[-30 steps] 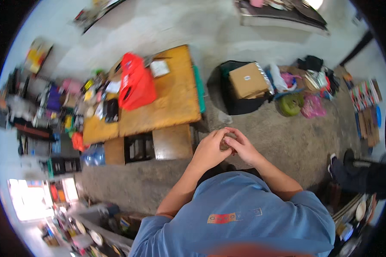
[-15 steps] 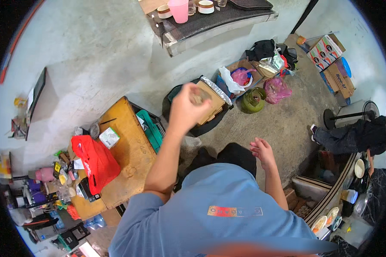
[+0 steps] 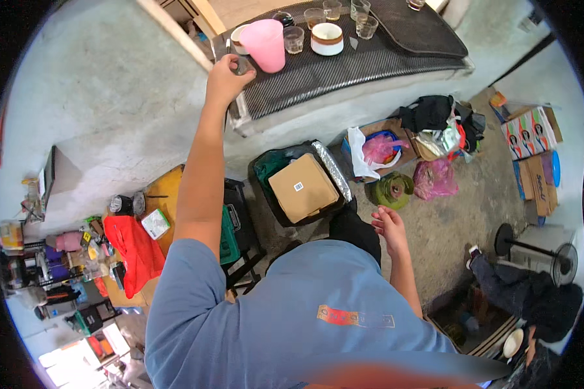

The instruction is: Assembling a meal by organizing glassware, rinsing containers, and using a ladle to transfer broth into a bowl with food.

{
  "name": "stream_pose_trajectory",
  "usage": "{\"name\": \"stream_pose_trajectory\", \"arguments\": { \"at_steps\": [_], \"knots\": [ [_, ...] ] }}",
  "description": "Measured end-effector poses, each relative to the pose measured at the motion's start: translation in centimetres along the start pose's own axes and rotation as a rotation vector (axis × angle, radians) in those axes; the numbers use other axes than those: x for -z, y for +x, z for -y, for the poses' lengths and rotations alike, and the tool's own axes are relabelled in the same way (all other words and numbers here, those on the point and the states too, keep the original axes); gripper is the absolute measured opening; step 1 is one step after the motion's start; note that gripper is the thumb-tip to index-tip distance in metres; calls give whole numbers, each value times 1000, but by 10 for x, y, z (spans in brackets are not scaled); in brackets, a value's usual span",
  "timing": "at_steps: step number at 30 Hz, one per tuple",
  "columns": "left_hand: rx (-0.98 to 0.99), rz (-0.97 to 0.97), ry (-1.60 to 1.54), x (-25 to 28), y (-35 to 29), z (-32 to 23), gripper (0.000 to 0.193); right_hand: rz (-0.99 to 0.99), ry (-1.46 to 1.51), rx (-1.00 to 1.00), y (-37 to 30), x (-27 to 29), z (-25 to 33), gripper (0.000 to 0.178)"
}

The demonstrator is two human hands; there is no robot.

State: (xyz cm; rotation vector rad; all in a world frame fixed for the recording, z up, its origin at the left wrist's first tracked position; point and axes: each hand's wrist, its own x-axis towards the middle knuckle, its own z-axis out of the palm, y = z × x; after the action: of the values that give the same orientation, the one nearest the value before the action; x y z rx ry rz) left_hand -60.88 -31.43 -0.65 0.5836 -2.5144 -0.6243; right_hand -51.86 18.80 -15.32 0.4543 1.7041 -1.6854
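Note:
My left hand [image 3: 226,79] reaches far forward and is closed round a small clear glass [image 3: 243,67] at the left end of a wall ledge. Right beside that glass stands a pink plastic cup [image 3: 267,48]. A white bowl with a brown band [image 3: 327,40] and several clear glasses [image 3: 294,41] share the ledge's black textured mat [image 3: 292,85]. Lower down, my right hand [image 3: 389,225] hangs near my right side, fingers loosely bent and apart, holding nothing.
Below the ledge sits a black bag with flat cardboard [image 3: 303,188]. Beside it are a green gas cylinder [image 3: 392,190] and pink plastic bags [image 3: 435,179]. A wooden table [image 3: 170,188] with a red bag [image 3: 133,249] is at left. Another person [image 3: 532,295] and a fan [image 3: 563,262] are at right.
My left hand with the glass has moved forward, from above the cardboard up to the ledge's left end. The view has shifted closer to the ledge. My right hand stays low, still empty.

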Motion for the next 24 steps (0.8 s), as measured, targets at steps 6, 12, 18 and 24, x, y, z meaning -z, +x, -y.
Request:
{"name": "stream_pose_trajectory", "arguments": {
  "at_steps": [6, 12, 18, 24],
  "knots": [
    [139, 60, 38, -8, 25, -6, 53, -22, -64, -7, 67, 41, 75, 35],
    [41, 75, 160, 18, 6, -28, 46, -3, -99, -18, 113, 65, 107, 35],
    [143, 123, -63, 67, -39, -219, 34, -6, -101, -74, 132, 81, 108, 38],
    [-423, 313, -249, -93, 76, -321, 40, -30, 6, -54, 134, 91, 105, 40]
  ]
}}
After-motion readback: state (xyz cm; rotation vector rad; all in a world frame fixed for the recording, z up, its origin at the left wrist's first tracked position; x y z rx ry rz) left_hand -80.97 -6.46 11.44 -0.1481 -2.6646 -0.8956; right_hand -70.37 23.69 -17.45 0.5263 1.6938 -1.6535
